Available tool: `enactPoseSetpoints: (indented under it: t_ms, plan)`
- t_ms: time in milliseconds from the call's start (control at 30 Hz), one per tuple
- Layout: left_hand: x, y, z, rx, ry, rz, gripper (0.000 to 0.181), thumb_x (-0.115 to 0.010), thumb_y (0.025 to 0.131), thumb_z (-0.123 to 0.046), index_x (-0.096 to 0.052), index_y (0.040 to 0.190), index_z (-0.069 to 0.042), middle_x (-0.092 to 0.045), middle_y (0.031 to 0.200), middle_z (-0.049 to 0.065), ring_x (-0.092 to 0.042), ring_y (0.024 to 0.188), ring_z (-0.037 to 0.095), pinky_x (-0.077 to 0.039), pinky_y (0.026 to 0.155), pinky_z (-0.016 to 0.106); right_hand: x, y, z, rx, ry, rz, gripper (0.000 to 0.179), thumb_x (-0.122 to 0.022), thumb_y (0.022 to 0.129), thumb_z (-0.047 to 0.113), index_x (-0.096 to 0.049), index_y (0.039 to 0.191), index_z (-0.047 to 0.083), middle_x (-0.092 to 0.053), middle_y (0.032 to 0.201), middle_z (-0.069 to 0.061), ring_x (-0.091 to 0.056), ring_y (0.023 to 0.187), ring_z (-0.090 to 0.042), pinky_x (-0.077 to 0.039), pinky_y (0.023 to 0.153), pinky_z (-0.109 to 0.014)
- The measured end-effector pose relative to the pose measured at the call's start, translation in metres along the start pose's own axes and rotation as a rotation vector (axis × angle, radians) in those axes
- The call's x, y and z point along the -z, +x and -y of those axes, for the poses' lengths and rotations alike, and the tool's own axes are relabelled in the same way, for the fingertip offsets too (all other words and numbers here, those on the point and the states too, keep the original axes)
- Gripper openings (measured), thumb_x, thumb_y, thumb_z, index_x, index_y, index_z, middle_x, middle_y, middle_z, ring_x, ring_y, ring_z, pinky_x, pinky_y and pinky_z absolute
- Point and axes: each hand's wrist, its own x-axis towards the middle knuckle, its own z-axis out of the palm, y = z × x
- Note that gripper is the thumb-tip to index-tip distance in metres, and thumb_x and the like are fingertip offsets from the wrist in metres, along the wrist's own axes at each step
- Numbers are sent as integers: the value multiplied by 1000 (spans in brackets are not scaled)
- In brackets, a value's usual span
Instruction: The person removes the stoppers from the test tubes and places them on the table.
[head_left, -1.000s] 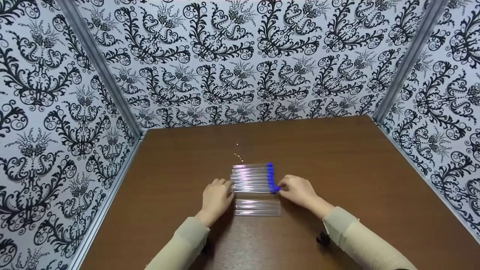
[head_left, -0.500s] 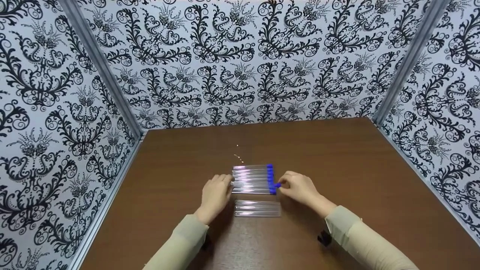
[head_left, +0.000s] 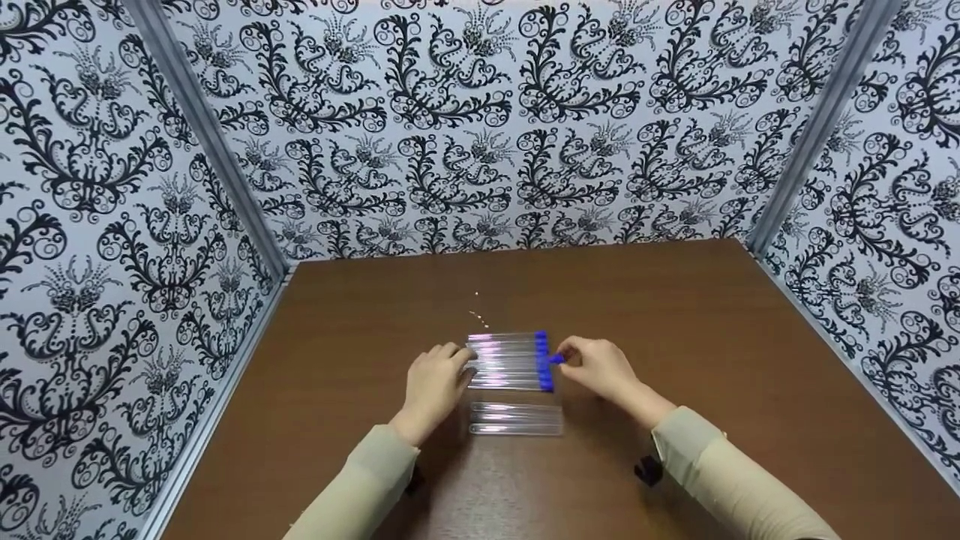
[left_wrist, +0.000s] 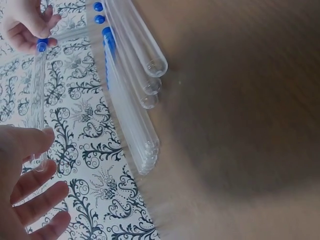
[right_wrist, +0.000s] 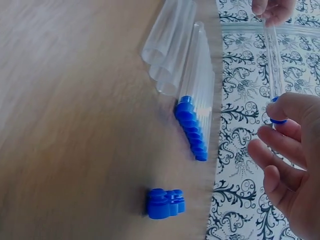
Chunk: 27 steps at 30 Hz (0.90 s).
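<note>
A clear test tube [left_wrist: 37,95] with a blue cap [left_wrist: 42,44] is held up between my two hands, over the row of tubes in the head view. My left hand [head_left: 437,379] pinches its rounded end between thumb and fingers. At the other end, my right hand [head_left: 604,369] pinches the blue cap with thumb and forefinger, the other fingers loosely bent. Below lie several capped test tubes [head_left: 506,375] side by side, blue caps to the right. Nearer to me lie three uncapped test tubes [head_left: 516,420], their mouths facing right.
A few loose blue caps [right_wrist: 165,204] stand on the brown table [head_left: 360,300], right of the tubes in the right wrist view. Small bright specks [head_left: 480,319] show beyond the row. Patterned walls [head_left: 465,127] enclose the table at the back and sides.
Both hands have moved slightly away from me, carrying the test tube from the near side of the capped row to over it. The tubes on the table stay put.
</note>
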Motion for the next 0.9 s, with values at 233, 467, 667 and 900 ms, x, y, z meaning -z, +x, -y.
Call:
enactPoseSetpoints:
  t_ms: [233, 467, 667, 900]
  plan:
    - [4, 5, 2, -36, 25, -44, 28, -80, 75, -18, -70, 101, -17, -65, 86, 0, -61, 76, 23, -47, 59, 39, 3, 4, 2, 12, 25, 28, 25, -72, 79, 9, -73, 104, 9, -72, 86, -2, -68, 72, -20, -53, 64, -38]
    - [7, 11, 5, -96, 99, -95, 33, -80, 74, -16, -64, 103, -16, -64, 85, 2, -61, 73, 25, -45, 57, 38, 3, 6, 2, 31, -11, 33, 19, -74, 80, 12, -74, 99, 11, -72, 87, 1, -67, 70, -18, -51, 62, -33]
    - [8, 13, 6, -100, 77, -130, 26, -79, 74, -12, -63, 95, -16, -63, 93, 1, -61, 76, 24, -45, 57, 38, 4, 11, 2, 67, -43, 15, 19, -75, 79, 13, -73, 98, 11, -71, 90, 1, -66, 72, -19, -52, 65, -36]
    - [8, 16, 7, -79, 63, -111, 22, -77, 76, -12, -63, 93, -15, -62, 90, 0, -60, 75, 24, -44, 58, 38, 8, 17, 1, 72, -61, -3, 18, -75, 80, 13, -74, 98, 11, -70, 90, 1, -64, 71, -16, -51, 62, -36]
